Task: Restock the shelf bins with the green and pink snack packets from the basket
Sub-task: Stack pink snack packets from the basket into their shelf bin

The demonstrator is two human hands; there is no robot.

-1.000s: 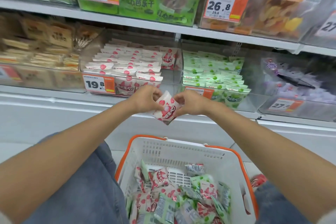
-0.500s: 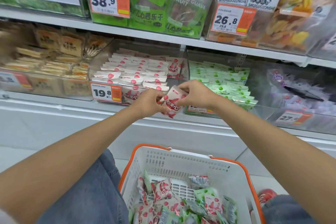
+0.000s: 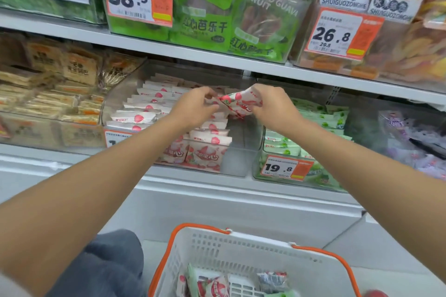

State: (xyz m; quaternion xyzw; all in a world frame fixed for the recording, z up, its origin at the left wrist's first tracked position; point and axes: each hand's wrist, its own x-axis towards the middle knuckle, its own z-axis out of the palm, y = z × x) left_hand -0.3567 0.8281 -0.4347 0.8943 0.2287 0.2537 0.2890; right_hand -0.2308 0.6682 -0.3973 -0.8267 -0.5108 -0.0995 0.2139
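Left hand [image 3: 193, 109] and right hand [image 3: 276, 109] pinch one pink packet [image 3: 239, 102] above the bare right end of the clear bin [image 3: 237, 163]

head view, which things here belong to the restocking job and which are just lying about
Job: pink packet pinched by left hand and right hand, pink bin, green bin, basket.
Lying about: dried guava bags, brown snack packs, purple packets.
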